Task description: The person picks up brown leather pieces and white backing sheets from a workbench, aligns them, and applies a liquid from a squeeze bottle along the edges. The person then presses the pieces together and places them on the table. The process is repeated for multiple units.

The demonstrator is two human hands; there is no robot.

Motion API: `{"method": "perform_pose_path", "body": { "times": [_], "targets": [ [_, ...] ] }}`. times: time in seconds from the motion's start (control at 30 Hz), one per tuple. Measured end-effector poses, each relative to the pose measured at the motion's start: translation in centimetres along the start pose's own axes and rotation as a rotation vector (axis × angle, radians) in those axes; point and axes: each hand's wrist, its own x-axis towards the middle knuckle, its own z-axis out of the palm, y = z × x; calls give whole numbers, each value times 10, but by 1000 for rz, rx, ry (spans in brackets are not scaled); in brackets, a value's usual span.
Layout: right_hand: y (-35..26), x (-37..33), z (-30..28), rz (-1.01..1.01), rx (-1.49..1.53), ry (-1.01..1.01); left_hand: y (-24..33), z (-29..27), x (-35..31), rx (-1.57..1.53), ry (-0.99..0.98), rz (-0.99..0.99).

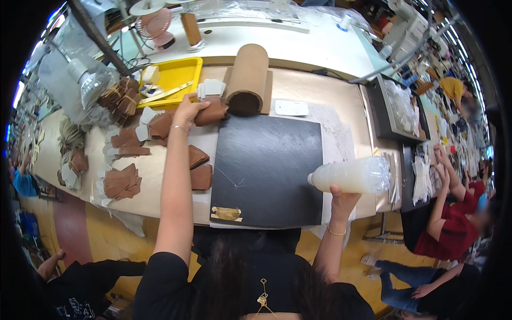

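In my right hand [344, 204] is a clear plastic bottle [352, 175] of milky white liquid, tilted on its side with its narrow end to the left, over the right edge of a black board [269, 165]. My left hand [188, 113] reaches far forward, thumb and fingers closed at the left edge of a stack of brown leather-like pieces [212, 113] with pale grey ends. More brown pieces [121, 182] lie fanned out in groups left of my forearm. Two small brown stacks [201, 177] rest between that forearm and the board.
Behind the board stands a brown half-round form [249, 74]. A yellow tray [184, 72] and a lamp [80, 72] are at the far left. A dark bin [388, 114] with clear plastic stands right. Beyond it, a person in red [450, 224] works nearby.
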Motion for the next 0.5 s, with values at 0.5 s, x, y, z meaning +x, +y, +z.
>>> {"method": "perform_pose_path", "body": {
  "times": [0.5],
  "targets": [
    [-5,-5,1,32,39,38,15,70,-92,305,-615,324]
  ]
}}
